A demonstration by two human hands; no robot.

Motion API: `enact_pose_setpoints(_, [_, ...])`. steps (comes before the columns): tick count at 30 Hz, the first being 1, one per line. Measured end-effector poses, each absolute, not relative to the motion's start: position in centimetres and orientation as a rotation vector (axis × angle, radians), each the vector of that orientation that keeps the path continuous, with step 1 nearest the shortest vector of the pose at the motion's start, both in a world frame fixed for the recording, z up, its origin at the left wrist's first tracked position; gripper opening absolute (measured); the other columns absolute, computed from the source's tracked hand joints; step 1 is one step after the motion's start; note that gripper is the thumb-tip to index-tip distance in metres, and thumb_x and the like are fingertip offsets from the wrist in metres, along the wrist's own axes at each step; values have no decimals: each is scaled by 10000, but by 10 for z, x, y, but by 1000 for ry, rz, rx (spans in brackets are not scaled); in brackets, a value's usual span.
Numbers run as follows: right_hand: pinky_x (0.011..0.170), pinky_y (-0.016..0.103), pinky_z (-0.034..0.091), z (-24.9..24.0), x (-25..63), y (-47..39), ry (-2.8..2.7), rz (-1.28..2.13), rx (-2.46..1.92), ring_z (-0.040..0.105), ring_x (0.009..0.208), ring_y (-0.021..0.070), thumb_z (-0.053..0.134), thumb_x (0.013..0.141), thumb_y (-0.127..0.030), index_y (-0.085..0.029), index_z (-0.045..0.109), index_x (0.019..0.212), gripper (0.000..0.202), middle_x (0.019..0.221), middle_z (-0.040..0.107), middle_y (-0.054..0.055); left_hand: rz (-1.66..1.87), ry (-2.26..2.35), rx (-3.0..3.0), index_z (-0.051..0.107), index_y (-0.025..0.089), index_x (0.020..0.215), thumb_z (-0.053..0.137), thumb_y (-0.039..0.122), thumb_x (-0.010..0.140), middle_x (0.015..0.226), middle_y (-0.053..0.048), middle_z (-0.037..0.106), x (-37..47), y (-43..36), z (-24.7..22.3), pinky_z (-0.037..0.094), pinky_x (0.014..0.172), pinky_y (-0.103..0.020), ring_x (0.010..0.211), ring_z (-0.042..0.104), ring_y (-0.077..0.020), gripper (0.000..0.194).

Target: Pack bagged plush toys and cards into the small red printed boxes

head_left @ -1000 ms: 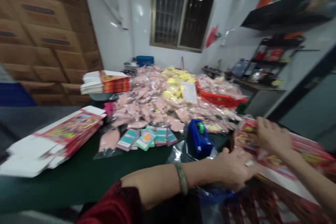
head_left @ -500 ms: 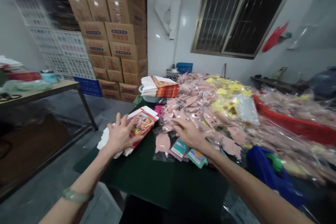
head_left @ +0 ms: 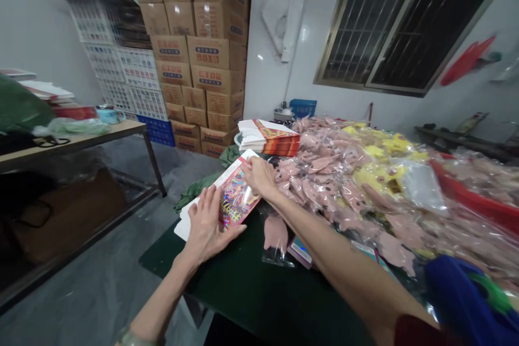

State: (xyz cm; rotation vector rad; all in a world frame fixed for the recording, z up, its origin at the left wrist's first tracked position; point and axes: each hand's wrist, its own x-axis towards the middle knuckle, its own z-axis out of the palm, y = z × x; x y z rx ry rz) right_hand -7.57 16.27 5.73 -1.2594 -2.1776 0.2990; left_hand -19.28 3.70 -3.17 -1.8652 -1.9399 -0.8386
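A flat printed carton with white flaps lies at an angle on the dark green table. My left hand rests on its lower left part, fingers apart. At the carton's upper right end is my right hand, its fingers closed at the edge; what they pinch is too small to make out. Just right of the carton, a pink pig-shaped piece in a clear bag lies on the table. Teal and purple cards are partly covered by my right forearm.
Behind stands a stack of folded cartons. Bagged pink and yellow pieces heap up on the right, beside a red basket and a blue tape dispenser. A second table is at the left.
My right hand has moved left from the bagged pieces to the carton's upper end. My left hand stays on the carton. The view has turned slightly left.
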Motion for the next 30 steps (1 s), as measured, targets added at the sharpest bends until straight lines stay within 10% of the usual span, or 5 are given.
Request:
enact_pose_setpoints(12, [541,211,342,90,62,29,-2037,707,-736,432,562,83,505,793,-132,-184,454,628,180,606,473,-50,-1720,-1463,-2063,367,143,1356,573,311,833,1206,-155,578,-77,-5,-23,487,879,-368,1076,578,-265,587])
enact_pose_setpoints(18, [604,232,423,80,97,16,-2083,440,-737,534,622,100,538,816,-120,-189,513,676,157,676,577,-26,-2429,-1819,-2535,678,131,888,633,338,779,656,-12,676,-32,-17,-10,506,541,-238,585,628,-162,238])
enact_pose_setpoints(22, [866,399,451,72,115,9,-1855,-135,-708,559,1011,214,546,819,-138,-226,539,953,160,1027,586,71,-3101,-1958,-2066,648,133,946,742,315,684,759,-36,720,-32,-10,-7,551,631,-289,633,665,-172,333])
enact_pose_setpoints(30, [710,318,530,14,124,31,-1523,611,-857,628,854,170,640,757,-233,-241,381,967,334,951,602,32,-2857,-1920,-2082,630,136,932,763,319,647,871,-67,727,-42,2,-42,574,715,-312,774,687,-204,364])
